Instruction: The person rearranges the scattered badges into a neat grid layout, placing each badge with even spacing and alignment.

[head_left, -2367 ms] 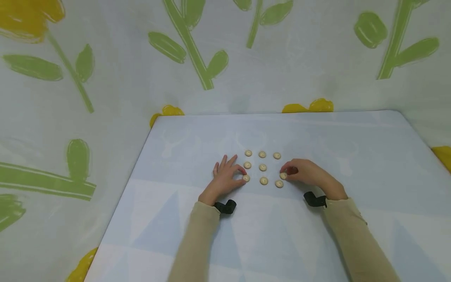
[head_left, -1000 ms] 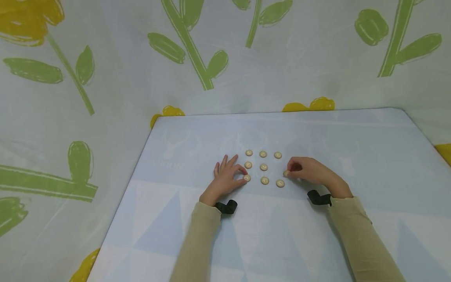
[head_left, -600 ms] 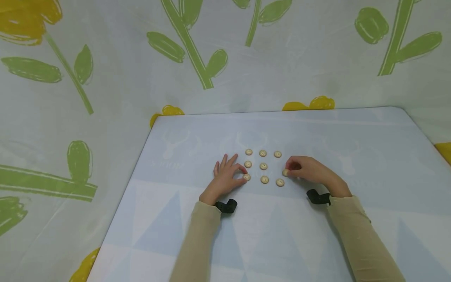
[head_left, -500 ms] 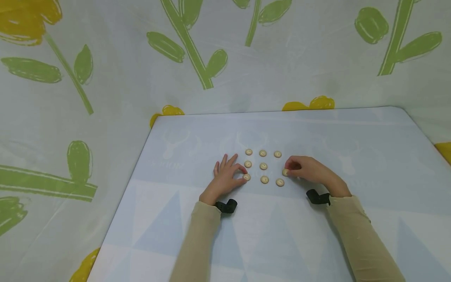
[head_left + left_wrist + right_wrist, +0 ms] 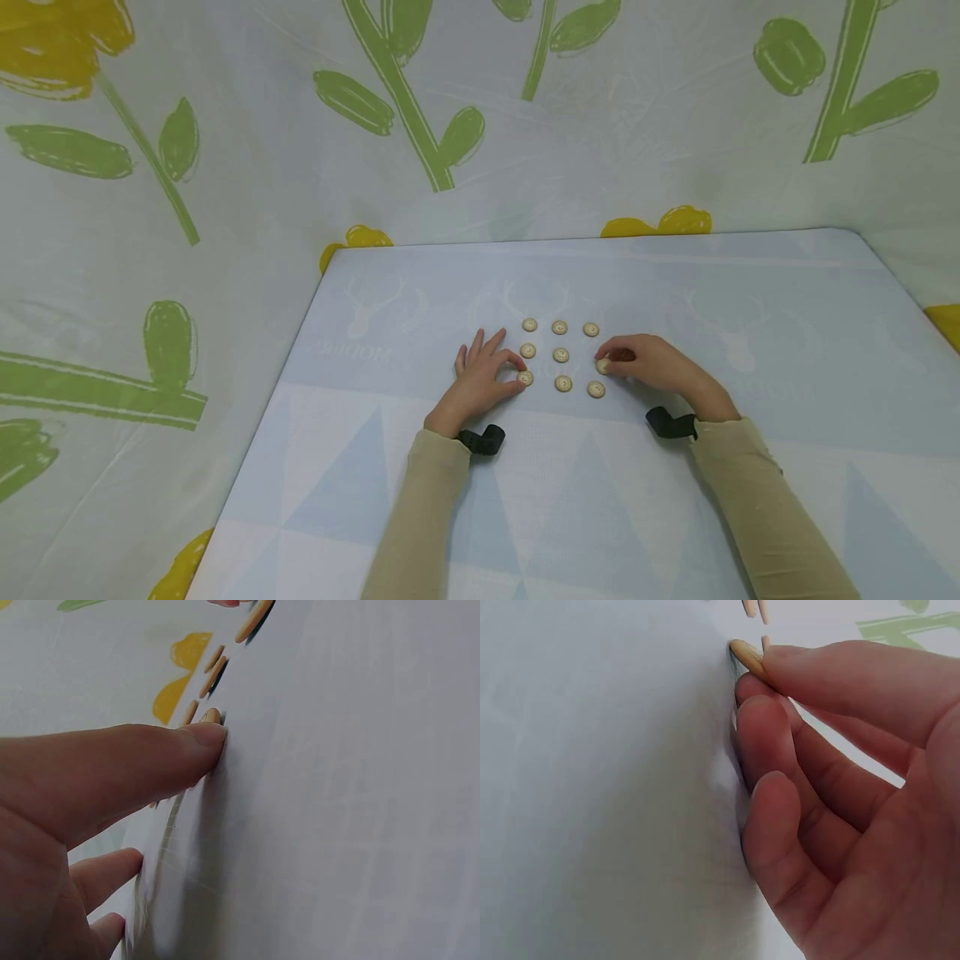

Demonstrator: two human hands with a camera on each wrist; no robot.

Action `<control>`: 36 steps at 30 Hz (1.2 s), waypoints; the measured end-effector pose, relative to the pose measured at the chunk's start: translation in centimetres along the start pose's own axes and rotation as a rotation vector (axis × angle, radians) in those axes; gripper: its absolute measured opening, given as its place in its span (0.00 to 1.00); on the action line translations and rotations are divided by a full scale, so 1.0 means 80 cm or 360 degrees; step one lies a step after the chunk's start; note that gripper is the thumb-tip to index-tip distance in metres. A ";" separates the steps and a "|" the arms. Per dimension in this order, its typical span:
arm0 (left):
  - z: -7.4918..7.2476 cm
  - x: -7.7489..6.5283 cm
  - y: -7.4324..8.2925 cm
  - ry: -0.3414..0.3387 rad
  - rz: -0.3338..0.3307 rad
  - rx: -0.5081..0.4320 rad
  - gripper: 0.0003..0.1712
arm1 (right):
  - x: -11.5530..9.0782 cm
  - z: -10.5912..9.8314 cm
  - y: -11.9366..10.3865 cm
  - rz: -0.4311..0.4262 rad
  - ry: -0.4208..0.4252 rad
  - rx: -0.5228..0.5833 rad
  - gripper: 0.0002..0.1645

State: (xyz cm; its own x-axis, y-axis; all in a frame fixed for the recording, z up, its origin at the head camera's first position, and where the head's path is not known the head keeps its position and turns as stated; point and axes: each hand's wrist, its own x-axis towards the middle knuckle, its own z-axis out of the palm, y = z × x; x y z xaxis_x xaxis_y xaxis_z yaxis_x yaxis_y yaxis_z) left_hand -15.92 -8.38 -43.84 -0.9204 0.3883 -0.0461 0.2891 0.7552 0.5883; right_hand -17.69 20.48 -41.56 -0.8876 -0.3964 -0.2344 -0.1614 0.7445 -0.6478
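Several round, light wooden buttons lie in short rows on the table. My left hand (image 5: 476,383) has thumb and index finger at the edges of the front-left button (image 5: 525,378), pinching it against the tabletop; its other fingers are spread. In the left wrist view, the thumb covers most of that button (image 5: 212,715). My right hand (image 5: 660,367) pinches another button (image 5: 603,367) right of the middle row, between thumb and index finger. The right wrist view shows this button (image 5: 750,660) slightly tilted, one edge at the table surface, with the other fingers curled beneath the palm.
The back row holds a left button (image 5: 529,325), a middle one (image 5: 559,327) and a right one (image 5: 591,330). The front-right button (image 5: 596,389) lies just below my right fingertips. A pale blue and white patterned cloth (image 5: 570,500) covers the table; a floral curtain (image 5: 555,167) hangs behind.
My right hand first shifted right and slightly away with its button, then came back a little left towards the middle row. My left hand has stayed at the front-left button.
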 end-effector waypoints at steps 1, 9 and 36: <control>0.000 0.000 0.000 0.0001 0.0002 0.0000 0.09 | 0.000 0.000 0.000 0.0000 0.0004 0.0006 0.11; 0.001 0.001 0.001 -0.0004 -0.0010 0.0009 0.09 | 0.006 0.004 0.001 0.0018 0.0051 0.0027 0.13; 0.001 0.001 0.002 -0.0003 -0.0008 0.0010 0.10 | 0.014 0.018 -0.013 0.0123 0.0204 0.0008 0.14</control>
State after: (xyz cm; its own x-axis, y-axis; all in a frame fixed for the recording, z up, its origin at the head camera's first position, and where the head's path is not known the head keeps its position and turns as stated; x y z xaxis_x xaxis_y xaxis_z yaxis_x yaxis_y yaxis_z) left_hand -15.94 -8.17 -43.80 -0.9214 0.3854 -0.0505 0.2862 0.7606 0.5828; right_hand -17.92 18.48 -42.21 -0.9451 -0.2660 -0.1897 -0.0884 0.7673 -0.6352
